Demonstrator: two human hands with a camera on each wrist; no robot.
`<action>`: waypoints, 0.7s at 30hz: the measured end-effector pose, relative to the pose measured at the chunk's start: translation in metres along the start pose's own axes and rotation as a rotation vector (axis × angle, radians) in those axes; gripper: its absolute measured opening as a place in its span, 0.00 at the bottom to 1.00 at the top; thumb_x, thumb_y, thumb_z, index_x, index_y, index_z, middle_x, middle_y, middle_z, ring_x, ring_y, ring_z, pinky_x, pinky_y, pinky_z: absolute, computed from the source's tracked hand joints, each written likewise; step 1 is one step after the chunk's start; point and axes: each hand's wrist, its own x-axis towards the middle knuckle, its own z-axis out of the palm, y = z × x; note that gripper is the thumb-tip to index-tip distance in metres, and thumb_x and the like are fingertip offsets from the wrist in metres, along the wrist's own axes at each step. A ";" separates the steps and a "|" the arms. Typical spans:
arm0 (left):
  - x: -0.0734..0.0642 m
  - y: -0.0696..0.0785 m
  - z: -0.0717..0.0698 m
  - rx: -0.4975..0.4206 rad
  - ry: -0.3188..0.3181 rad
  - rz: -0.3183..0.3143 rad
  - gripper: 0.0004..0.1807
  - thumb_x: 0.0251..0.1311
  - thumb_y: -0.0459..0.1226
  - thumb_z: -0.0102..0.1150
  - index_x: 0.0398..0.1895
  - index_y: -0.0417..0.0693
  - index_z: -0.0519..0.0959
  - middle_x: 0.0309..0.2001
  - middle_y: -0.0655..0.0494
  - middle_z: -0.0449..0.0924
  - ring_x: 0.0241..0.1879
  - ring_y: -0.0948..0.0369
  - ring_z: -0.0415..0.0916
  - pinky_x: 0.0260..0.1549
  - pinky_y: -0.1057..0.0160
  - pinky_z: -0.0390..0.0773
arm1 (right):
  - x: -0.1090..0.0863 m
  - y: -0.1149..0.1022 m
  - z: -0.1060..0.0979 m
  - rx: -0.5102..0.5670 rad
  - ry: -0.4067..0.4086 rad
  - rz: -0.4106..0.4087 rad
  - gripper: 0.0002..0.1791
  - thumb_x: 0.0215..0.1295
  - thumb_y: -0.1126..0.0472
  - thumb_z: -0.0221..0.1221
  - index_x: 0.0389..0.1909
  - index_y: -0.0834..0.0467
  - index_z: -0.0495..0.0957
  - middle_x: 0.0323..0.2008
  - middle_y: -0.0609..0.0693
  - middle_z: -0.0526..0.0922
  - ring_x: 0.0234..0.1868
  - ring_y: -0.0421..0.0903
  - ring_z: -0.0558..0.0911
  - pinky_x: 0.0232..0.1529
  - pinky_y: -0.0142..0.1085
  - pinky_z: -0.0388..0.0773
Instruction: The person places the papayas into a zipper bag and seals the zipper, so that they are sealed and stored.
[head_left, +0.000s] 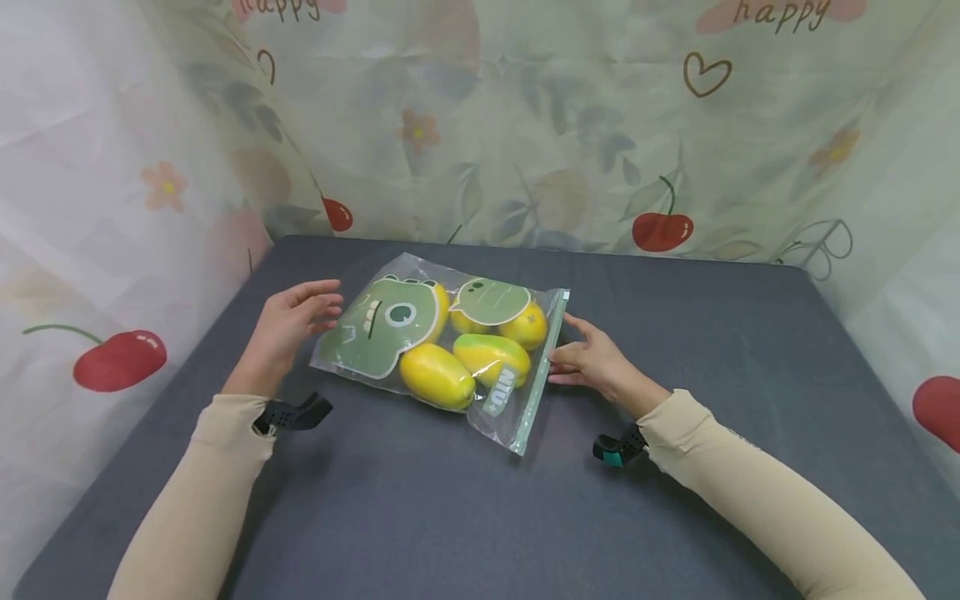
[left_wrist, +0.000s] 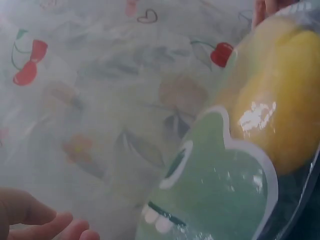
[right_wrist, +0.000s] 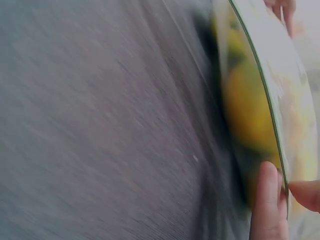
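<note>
A clear zip bag (head_left: 498, 429) printed with green cartoon monsters lies on the table, several yellow fruits inside. Among them are a smooth oval one (head_left: 437, 377) and a mango-like one (head_left: 480, 357) with a greenish top. My right hand (head_left: 600, 362) pinches the bag's green-edged zip end, thumb on one side and fingers on the other, as the right wrist view also shows. By the bag's left end is my left hand (head_left: 296, 321), its fingers loosely bent and holding nothing. In the left wrist view its fingers (left_wrist: 40, 225) stand apart from the printed bag (left_wrist: 215, 185).
The dark grey table (head_left: 420, 517) carries the bag. Behind and along both sides hangs a pale curtain (head_left: 510, 117) printed with cherries, flowers and leaves. A black wrist strap (head_left: 292, 414) sits at the left cuff, another strap (head_left: 621, 446) at the right.
</note>
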 end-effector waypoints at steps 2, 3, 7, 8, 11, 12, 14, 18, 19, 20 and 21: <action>0.003 -0.007 -0.003 0.014 0.002 -0.014 0.25 0.73 0.45 0.46 0.69 0.45 0.67 0.46 0.64 0.75 0.47 0.64 0.74 0.47 0.68 0.78 | -0.004 0.002 0.003 0.027 -0.011 -0.004 0.48 0.67 0.72 0.55 0.78 0.53 0.36 0.38 0.53 0.83 0.32 0.43 0.84 0.44 0.43 0.83; 0.004 -0.010 -0.004 0.017 0.003 -0.017 0.26 0.73 0.45 0.46 0.69 0.45 0.66 0.46 0.64 0.75 0.47 0.64 0.74 0.47 0.68 0.79 | -0.006 0.003 0.004 0.039 -0.014 -0.010 0.48 0.67 0.72 0.55 0.78 0.54 0.36 0.36 0.51 0.82 0.32 0.43 0.84 0.44 0.43 0.83; 0.006 -0.017 -0.007 0.030 0.007 -0.030 0.25 0.73 0.45 0.45 0.69 0.43 0.67 0.46 0.65 0.74 0.48 0.64 0.74 0.48 0.67 0.79 | -0.009 0.008 0.007 0.055 0.004 -0.037 0.46 0.67 0.72 0.55 0.77 0.55 0.38 0.33 0.48 0.82 0.33 0.42 0.83 0.44 0.41 0.83; 0.006 -0.018 -0.008 0.031 0.001 -0.037 0.26 0.73 0.45 0.45 0.69 0.43 0.66 0.46 0.65 0.74 0.48 0.64 0.74 0.48 0.67 0.79 | -0.009 0.009 0.007 0.049 0.014 -0.041 0.46 0.67 0.72 0.55 0.77 0.56 0.39 0.33 0.48 0.82 0.33 0.42 0.83 0.44 0.41 0.83; 0.006 -0.019 -0.008 0.048 -0.021 -0.052 0.26 0.73 0.45 0.45 0.69 0.43 0.66 0.51 0.57 0.75 0.49 0.63 0.74 0.46 0.69 0.79 | -0.010 0.011 0.004 0.016 0.042 -0.046 0.43 0.68 0.71 0.55 0.77 0.57 0.42 0.34 0.49 0.82 0.33 0.41 0.83 0.44 0.40 0.83; 0.006 -0.020 -0.007 0.052 -0.029 -0.054 0.26 0.74 0.45 0.45 0.69 0.43 0.66 0.53 0.53 0.75 0.49 0.63 0.74 0.46 0.70 0.79 | -0.011 0.010 0.001 0.005 0.052 -0.047 0.43 0.68 0.70 0.55 0.77 0.57 0.43 0.34 0.49 0.82 0.33 0.41 0.83 0.44 0.40 0.83; 0.005 -0.020 -0.007 0.063 -0.043 -0.056 0.26 0.74 0.45 0.45 0.68 0.42 0.67 0.56 0.48 0.73 0.50 0.62 0.75 0.45 0.71 0.79 | -0.013 0.010 -0.004 -0.019 0.061 -0.056 0.41 0.68 0.69 0.55 0.76 0.58 0.45 0.34 0.50 0.82 0.33 0.40 0.83 0.44 0.40 0.83; 0.005 -0.022 -0.005 0.077 -0.054 -0.055 0.25 0.73 0.44 0.46 0.67 0.40 0.68 0.52 0.52 0.75 0.48 0.62 0.76 0.46 0.69 0.79 | -0.017 0.007 -0.017 -0.083 0.071 -0.071 0.38 0.68 0.68 0.56 0.75 0.60 0.50 0.35 0.49 0.82 0.33 0.39 0.83 0.44 0.39 0.83; 0.005 -0.022 -0.004 0.082 -0.054 -0.058 0.25 0.73 0.44 0.46 0.67 0.40 0.68 0.51 0.55 0.76 0.49 0.61 0.76 0.47 0.67 0.79 | -0.018 0.007 -0.021 -0.101 0.072 -0.071 0.38 0.68 0.67 0.56 0.75 0.60 0.50 0.36 0.48 0.83 0.34 0.39 0.83 0.44 0.39 0.83; 0.006 -0.023 -0.003 0.089 -0.053 -0.061 0.25 0.73 0.44 0.47 0.66 0.40 0.68 0.48 0.58 0.76 0.49 0.61 0.76 0.48 0.66 0.79 | -0.019 0.007 -0.025 -0.118 0.075 -0.070 0.37 0.68 0.67 0.56 0.75 0.61 0.52 0.36 0.48 0.83 0.34 0.38 0.83 0.44 0.38 0.83; 0.006 -0.024 -0.002 0.096 -0.052 -0.061 0.25 0.73 0.44 0.47 0.66 0.40 0.69 0.48 0.57 0.76 0.49 0.60 0.76 0.47 0.66 0.79 | -0.020 0.006 -0.029 -0.135 0.078 -0.065 0.37 0.68 0.67 0.56 0.75 0.60 0.52 0.36 0.47 0.83 0.34 0.38 0.83 0.44 0.38 0.83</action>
